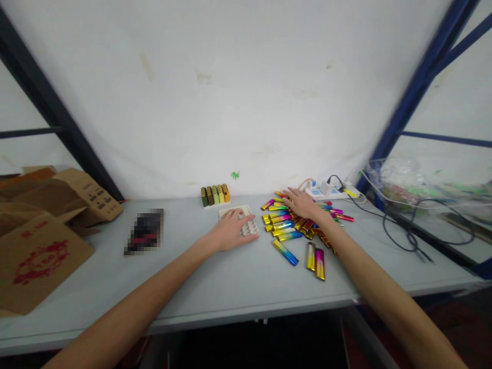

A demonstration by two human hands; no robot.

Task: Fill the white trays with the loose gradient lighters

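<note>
My left hand (232, 231) lies over a small white tray (251, 225) with rows of small compartments, its fingers spread and covering part of it. Over at the pile of shiny lighter-shaped pieces (282, 225), in gold, blue, pink and red, my right hand (303, 203) rests with fingers stretched out. No piece is visibly gripped in it, and its palm and forearm hide part of the pile. Nearer the front edge lie a loose yellow-blue piece (285, 252) and two more, one of them pink and gold (320, 264).
A filled tray of lighters (216, 196) stands against the wall. Cardboard boxes (49, 256) and a pixelated dark item (145, 231) are at left. At right are a power strip (326, 190), black cable (409, 230) and clear plastic bags (403, 179). Blue metal posts (407, 102) frame the table.
</note>
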